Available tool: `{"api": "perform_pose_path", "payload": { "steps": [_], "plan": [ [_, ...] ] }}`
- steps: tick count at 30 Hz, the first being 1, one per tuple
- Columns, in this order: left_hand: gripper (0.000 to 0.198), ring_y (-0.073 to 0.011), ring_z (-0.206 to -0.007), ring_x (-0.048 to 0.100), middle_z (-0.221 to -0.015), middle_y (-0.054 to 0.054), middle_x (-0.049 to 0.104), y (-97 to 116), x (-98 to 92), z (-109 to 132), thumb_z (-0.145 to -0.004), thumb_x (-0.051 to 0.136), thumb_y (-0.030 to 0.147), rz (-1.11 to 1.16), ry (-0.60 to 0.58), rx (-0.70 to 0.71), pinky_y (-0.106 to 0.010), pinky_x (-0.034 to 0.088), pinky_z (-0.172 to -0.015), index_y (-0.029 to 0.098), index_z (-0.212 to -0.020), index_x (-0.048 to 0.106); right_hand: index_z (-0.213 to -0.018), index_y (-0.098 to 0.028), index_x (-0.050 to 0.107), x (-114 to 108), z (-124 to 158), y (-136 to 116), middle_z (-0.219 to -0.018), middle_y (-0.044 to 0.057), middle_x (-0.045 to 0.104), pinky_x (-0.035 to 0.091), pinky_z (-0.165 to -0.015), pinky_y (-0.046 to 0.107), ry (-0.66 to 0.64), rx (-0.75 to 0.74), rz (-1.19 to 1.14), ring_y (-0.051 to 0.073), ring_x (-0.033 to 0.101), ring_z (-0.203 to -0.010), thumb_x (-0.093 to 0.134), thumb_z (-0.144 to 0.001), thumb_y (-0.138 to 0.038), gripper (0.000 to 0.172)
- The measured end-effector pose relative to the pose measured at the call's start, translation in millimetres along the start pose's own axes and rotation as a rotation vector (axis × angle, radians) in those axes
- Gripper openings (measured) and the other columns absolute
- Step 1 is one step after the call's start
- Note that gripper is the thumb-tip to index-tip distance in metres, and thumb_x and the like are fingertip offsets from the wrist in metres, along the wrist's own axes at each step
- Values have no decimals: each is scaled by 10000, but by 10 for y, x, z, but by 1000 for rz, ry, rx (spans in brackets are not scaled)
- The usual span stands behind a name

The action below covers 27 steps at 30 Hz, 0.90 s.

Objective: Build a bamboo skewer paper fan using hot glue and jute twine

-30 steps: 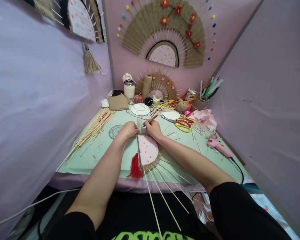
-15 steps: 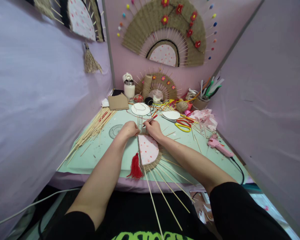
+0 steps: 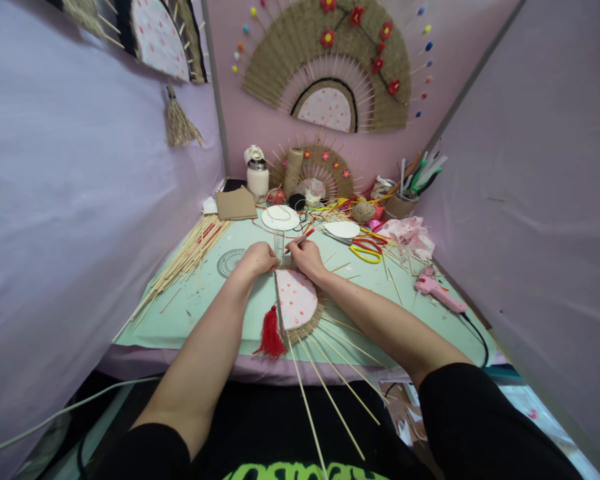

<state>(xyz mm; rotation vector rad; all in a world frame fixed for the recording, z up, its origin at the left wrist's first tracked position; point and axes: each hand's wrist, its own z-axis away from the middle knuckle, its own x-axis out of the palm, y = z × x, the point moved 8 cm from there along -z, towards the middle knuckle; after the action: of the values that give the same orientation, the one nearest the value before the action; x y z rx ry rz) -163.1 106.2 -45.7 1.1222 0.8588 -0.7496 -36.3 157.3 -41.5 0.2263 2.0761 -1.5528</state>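
No shift was noted from the earlier views. The right hand (image 3: 307, 257) remained clamped on the red pen (image 3: 303, 238). The left hand (image 3: 259, 259) stayed curled shut against the clear ruler (image 3: 279, 244). Both were at the far end of the half-made fan (image 3: 297, 301), which lay centre-near on the green mat (image 3: 200, 303).

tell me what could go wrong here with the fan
The long sticks of the fan jut past the table edge toward the body; leaning in could snap or shift them. The red tassel lies near that edge and may catch the left forearm. The right hand holds a red pen beside the fan, so a slip could mark it.
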Motion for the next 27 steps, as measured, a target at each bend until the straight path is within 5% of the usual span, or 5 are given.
{"api": "perform_pose_path", "payload": {
  "steps": [27],
  "plan": [
    [166,-139,-569,572,-580,-42,638,-14,15,-34,-685,562,246,-1,-7,11,-231,379,-569,149,-643,690,-659,-150,661,8,-13,-11,-555,12,614,389,-552,215,-8,-25,11,136,554,-559,459,-798,-274,274]
  ]
}}
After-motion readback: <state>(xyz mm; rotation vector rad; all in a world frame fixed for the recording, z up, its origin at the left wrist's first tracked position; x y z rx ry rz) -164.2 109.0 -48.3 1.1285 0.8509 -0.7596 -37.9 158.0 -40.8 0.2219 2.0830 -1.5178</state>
